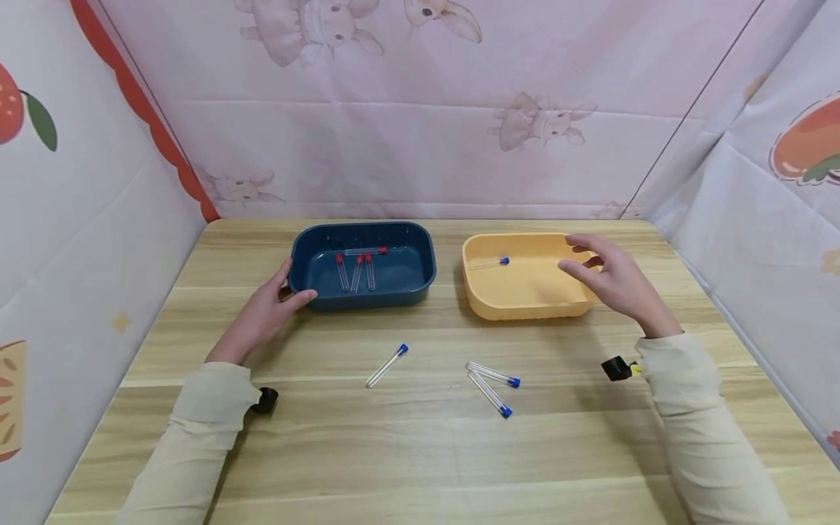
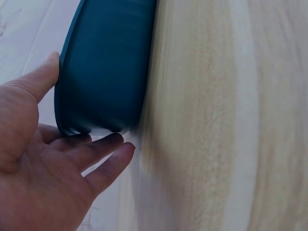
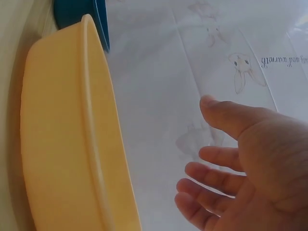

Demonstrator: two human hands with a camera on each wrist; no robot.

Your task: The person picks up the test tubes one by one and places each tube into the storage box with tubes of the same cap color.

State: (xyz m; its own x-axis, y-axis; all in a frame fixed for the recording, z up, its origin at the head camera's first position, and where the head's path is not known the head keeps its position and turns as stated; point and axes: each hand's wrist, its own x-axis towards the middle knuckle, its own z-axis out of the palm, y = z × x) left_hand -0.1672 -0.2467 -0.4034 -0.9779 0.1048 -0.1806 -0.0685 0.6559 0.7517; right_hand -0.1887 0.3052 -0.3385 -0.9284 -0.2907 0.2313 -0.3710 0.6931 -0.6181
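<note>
At the left end of a dark blue tub (image 1: 367, 298), my left hand (image 1: 265, 310) holds its corner, thumb at the rim and fingers against the end wall. The left wrist view shows this blue tub (image 2: 106, 62) with the fingers spread beneath its end. Several red-capped clear tubes (image 1: 370, 273) lie in it. My right hand (image 1: 613, 281) hovers over the right end of a yellow tub (image 1: 525, 312), fingers loosely bent and holding nothing. In the right wrist view, that hand (image 3: 240, 168) is apart from the yellow tub (image 3: 55, 130). One blue-capped tube (image 1: 502, 261) lies inside it.
On the wooden table (image 1: 420, 467), a single blue-capped tube (image 1: 387, 364) lies before the blue tub. Two more blue-capped tubes, an upper tube (image 1: 492, 374) and a lower tube (image 1: 488, 392), lie before the yellow one. Printed cloth walls (image 1: 420, 160) enclose the back and sides.
</note>
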